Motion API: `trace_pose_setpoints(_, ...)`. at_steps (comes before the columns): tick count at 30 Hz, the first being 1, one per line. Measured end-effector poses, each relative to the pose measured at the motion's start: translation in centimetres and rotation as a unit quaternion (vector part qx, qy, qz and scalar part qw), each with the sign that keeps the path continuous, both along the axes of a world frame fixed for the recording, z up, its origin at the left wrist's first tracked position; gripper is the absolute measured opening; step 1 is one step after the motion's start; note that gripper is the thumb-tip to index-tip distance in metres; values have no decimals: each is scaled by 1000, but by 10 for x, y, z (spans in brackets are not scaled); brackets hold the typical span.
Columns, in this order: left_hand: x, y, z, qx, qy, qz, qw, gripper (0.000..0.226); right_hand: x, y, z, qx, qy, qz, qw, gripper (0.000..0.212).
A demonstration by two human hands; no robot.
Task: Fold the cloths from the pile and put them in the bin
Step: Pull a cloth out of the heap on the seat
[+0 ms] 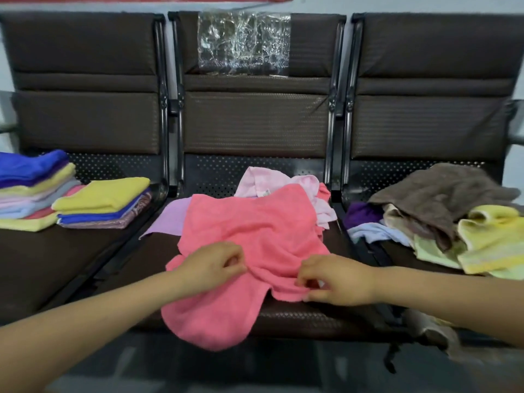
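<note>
A coral-pink cloth (249, 231) lies rumpled across the middle seat, its near end hanging over the seat's front edge. My left hand (215, 263) pinches a fold of it near the front left. My right hand (337, 280) pinches its near right edge. Under and behind it lie a lilac cloth (167, 219) and a pale pink cloth (263, 181). The unfolded pile (442, 211) of brown, yellow, green, purple and light blue cloths sits on the right seat. No bin is in view.
Two stacks of folded cloths rest on the left seat: a taller one (31, 188) at the far left and a shorter one topped with yellow (105, 202). The three dark seats share a bench (255, 123) with upright backrests. Clear plastic (243, 43) covers the middle backrest.
</note>
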State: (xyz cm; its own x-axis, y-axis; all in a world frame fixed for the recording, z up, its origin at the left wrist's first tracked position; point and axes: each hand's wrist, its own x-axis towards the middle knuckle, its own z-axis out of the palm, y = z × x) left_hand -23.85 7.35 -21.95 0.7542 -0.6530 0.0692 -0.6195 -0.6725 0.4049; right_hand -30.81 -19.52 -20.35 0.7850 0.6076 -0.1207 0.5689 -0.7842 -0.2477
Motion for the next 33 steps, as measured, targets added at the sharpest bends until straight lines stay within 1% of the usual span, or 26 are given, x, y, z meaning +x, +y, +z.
trace_pose_setpoints(1,10,0,2,10,-11,28,999,19,4,3,2,0,-13,-17,1000,21)
trace_pose_setpoints(2,15,0,2,18,-21,56,998,17,6,6,3,11,-5,-41,999,14)
trace_pose_setpoints(3,22,-1,3,21,-30,80,996,16,11,9,6,35,21,-72,997,12)
trace_pose_setpoints(4,25,-2,5,14,-35,101,994,18,16,13,9,73,56,-108,990,19)
trace_pose_setpoints(5,24,-4,7,-7,-40,115,993,22,21,17,12,118,90,-147,978,24)
trace_pose_setpoints(6,24,-8,11,-36,-46,119,991,23,30,20,18,163,114,-182,963,26)
trace_pose_setpoints(8,14,-18,17,-94,-29,107,989,20,45,23,24,233,140,-232,934,21)
trace_pose_setpoints(9,7,-24,17,-103,-12,99,990,29,51,23,26,257,146,-251,922,21)
trace_pose_setpoints(10,-1,-31,17,-95,6,94,991,39,59,24,28,275,150,-267,911,22)
trace_pose_setpoints(11,-9,-36,13,-73,24,95,993,42,65,24,28,288,152,-274,905,22)
trace_pose_setpoints(13,-19,-43,3,-14,49,107,993,42,77,23,25,298,159,-281,898,23)
trace_pose_setpoints(14,-21,-44,-3,18,40,105,993,42,81,22,24,296,166,-287,896,23)
trace_pose_setpoints(16,-21,-46,-8,54,8,89,994,38,90,20,20,277,172,-290,900,22)
trace_pose_setpoints(17,-18,-46,-8,56,0,86,995,32,95,19,18,261,167,-281,908,21)
trace_pose_setpoints(19,-13,-47,-10,52,4,84,995,24,101,19,16,247,157,-255,922,19)
trace_pose_setpoints(21,-7,-46,-10,44,32,109,993,25,106,17,16,248,167,-227,927,24)
trace_pose_setpoints(23,1,-47,-4,-14,93,151,984,26,110,13,16,243,174,-199,933,28)
trace_pose_setpoints(25,13,-47,7,-85,144,194,967,32,115,9,17,237,165,-183,940,23)
trace_pose_setpoints(27,30,-41,16,-130,165,237,949,35,120,6,19,233,161,-169,944,15)
trace_pose_setpoints(29,44,-34,28,-179,195,253,931,29,123,4,21,225,153,-163,948,11)
trace_pose_setpoints(30,48,-30,36,-192,196,233,933,23,124,3,22,222,144,-167,950,15)
trace_pose_setpoints(31,54,-23,40,-171,182,198,948,22,127,1,23,219,133,-172,951,22)
trace_pose_setpoints(33,68,-8,46,-91,147,152,973,29,132,-4,28,211,114,-187,952,39)
